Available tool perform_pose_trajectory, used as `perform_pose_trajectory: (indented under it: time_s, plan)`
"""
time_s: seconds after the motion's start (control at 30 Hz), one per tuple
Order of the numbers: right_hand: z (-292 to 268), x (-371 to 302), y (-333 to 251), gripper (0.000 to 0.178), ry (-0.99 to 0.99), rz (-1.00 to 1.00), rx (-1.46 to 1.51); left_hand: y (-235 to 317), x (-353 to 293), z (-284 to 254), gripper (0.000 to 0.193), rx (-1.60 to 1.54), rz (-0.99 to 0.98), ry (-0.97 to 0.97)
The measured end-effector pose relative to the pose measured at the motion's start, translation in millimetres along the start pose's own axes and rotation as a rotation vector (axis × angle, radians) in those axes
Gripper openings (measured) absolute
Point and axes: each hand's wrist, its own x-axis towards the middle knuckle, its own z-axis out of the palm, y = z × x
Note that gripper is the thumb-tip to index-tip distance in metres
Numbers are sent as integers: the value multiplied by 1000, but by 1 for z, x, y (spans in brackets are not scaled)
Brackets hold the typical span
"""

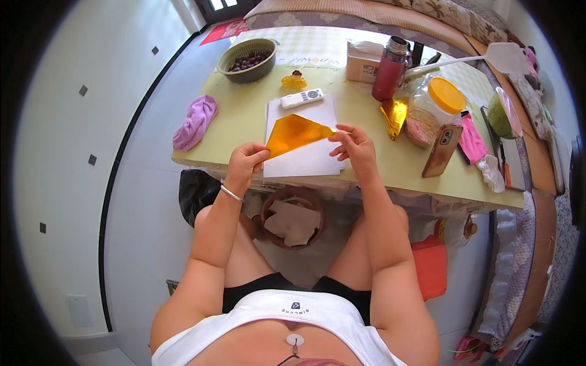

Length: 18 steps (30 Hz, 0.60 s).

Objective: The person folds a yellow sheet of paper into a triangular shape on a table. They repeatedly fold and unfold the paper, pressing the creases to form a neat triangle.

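the left hand point(246, 160) pinches the lower corner of a gold foil sheet point(295, 133); right hand point(354, 146) fingers grip its right tip, over white paper point(305, 160) on the table point(390, 165). matching edges before creasing seems wise.

Left of the white sheets point(303, 160): bare table point(235, 131) open as far as the purple cloth point(195, 122) at the left edge.
Far side: a white remote point(302, 98) lies on the sheets' far edge; beyond it stand a small yellow ornament point(294, 80) and a bowl of dark fruit point(247, 60).
Right of the sheets: a clear strip, then a folded gold piece point(394, 116), a red flask point(390, 68), a jar with an orange lid point(433, 110) and a phone point(442, 150) crowd together.
Near edge: open between the sheets and the phone.
Under the table: a brown bin point(293, 218) fills the gap between the knees.
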Motion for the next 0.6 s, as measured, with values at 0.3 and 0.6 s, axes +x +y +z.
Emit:
perform_pose_trajectory:
  time_s: [0.3,0.6]
  plan:
    - [-17,-13,-18,37,447,-372,140,15,38,88,13,-173,-151,-30]
    - [-10,-28,-19,29,397,-580,45,-21,100,232,10,-284,-348,-112]
